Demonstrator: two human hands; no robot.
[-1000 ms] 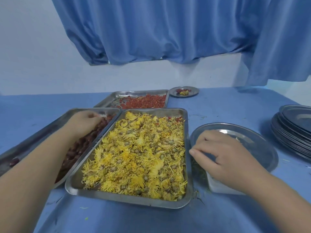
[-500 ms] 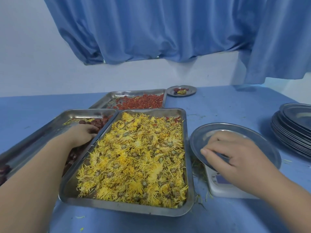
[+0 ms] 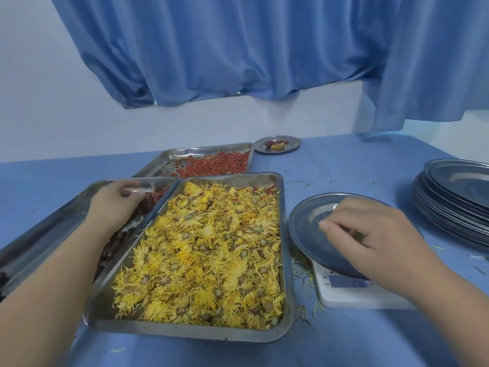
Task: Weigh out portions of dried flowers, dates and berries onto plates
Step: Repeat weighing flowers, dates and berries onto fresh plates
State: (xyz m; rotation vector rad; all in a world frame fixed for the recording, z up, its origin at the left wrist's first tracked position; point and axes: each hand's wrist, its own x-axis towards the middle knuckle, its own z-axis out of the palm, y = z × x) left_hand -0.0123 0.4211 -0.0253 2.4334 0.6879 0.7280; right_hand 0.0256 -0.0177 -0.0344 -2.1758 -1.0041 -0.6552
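While one small round steel plate (image 3: 294, 142) is portioned, the right hand (image 3: 370, 234) pinches dried bits (image 3: 350, 231) over a second grey plate (image 3: 307, 229), the left hand (image 3: 113, 205) grasp unclear, and stacked plates (image 3: 449, 207) await filling.

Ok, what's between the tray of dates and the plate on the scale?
The tray of dried flowers lies between the date tray and the plate, as the head view shows.

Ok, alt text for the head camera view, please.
A person's left hand is in a tray of dates while the right hand hangs over a metal plate on a scale; a tray of yellow dried flowers lies between, red berries behind.
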